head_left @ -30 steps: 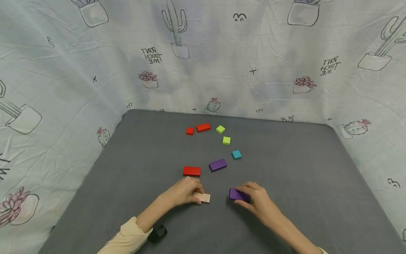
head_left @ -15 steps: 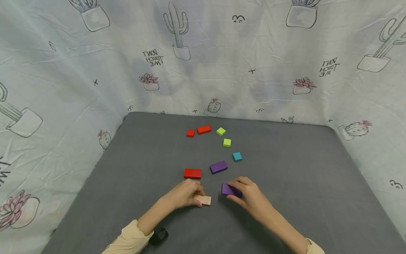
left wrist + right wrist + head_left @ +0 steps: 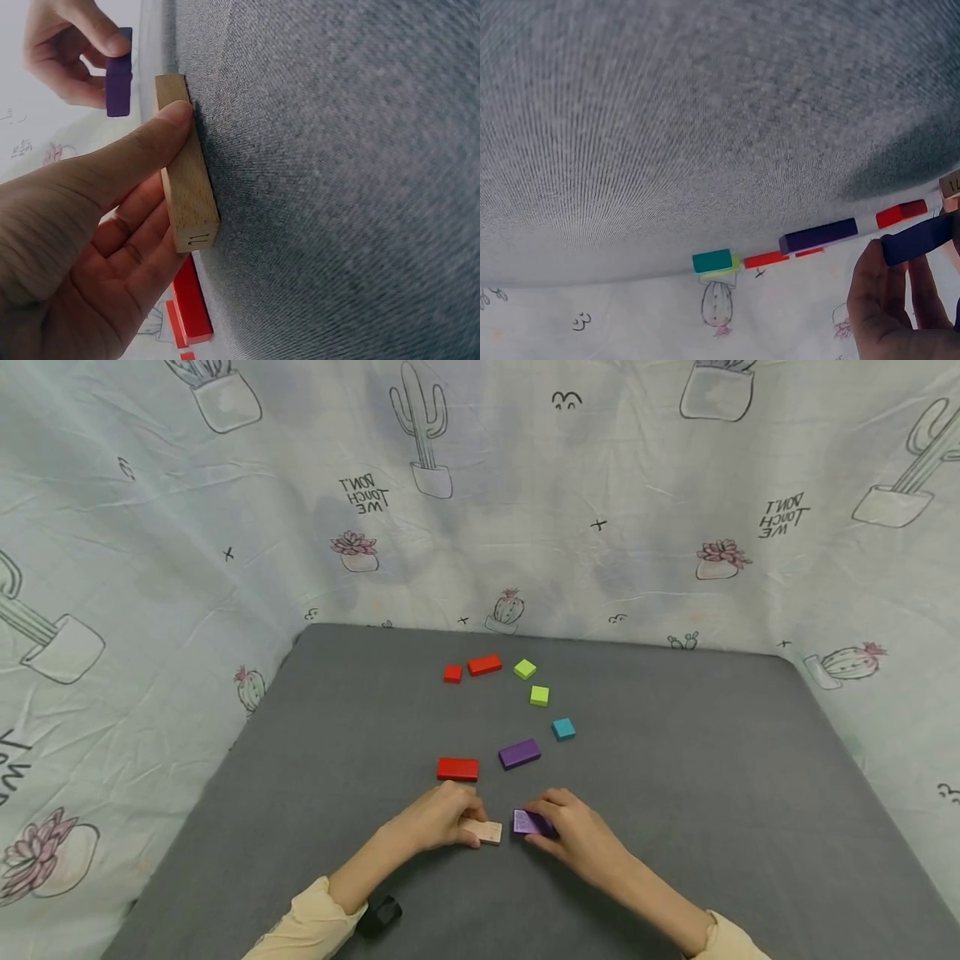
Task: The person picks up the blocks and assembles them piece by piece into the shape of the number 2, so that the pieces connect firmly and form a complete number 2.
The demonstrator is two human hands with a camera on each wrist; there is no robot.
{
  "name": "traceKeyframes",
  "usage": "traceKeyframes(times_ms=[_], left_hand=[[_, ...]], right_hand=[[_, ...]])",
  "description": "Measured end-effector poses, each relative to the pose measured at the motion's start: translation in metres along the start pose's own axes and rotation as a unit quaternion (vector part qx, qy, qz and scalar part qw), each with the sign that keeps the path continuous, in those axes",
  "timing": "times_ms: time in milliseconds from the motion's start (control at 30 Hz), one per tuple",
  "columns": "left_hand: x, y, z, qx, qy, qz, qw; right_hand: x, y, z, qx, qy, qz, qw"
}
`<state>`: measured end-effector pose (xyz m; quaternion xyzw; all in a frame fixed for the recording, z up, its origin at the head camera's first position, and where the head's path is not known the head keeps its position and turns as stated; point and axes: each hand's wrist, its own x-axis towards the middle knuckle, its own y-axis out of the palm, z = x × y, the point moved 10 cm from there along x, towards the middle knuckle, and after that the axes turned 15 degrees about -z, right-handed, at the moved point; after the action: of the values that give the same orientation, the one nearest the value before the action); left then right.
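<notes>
In the head view my left hand (image 3: 438, 817) pinches a plain wooden block (image 3: 491, 832) lying on the grey cloth. The left wrist view shows the thumb on one long side of that wooden block (image 3: 191, 184), with dark marks printed on its near end. My right hand (image 3: 585, 843) grips a purple block (image 3: 524, 822) between thumb and fingers, just right of the wooden one. A narrow gap parts the two blocks. From the left wrist, the purple block (image 3: 118, 82) looks raised off the cloth.
Beyond the hands lie a red block (image 3: 457, 769), another purple block (image 3: 519, 754) and a blue block (image 3: 563, 729). Farther back are two green blocks (image 3: 539, 696) and two more red blocks (image 3: 485, 665). A cactus-print curtain (image 3: 510, 527) borders the grey table (image 3: 675, 760).
My right hand has carried the purple block leftward, close to the wooden block's right end. The left hand keeps its hold on the wooden block in nearly the same place.
</notes>
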<state>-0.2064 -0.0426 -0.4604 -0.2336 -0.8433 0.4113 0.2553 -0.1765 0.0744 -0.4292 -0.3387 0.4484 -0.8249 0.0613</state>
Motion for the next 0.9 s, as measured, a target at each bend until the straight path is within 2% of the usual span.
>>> traceKeyframes(times_ms=[433, 900], left_hand=[[0.000, -0.001, 0.000, -0.004, 0.004, -0.001, 1.0000], [-0.001, 0.001, 0.002, 0.001, -0.008, 0.006, 0.9999]], right_hand=[[-0.005, 0.016, -0.002, -0.023, -0.018, 0.034, 0.9990], [0.000, 0.029, 0.008, 0.000, -0.031, 0.038, 0.9988]])
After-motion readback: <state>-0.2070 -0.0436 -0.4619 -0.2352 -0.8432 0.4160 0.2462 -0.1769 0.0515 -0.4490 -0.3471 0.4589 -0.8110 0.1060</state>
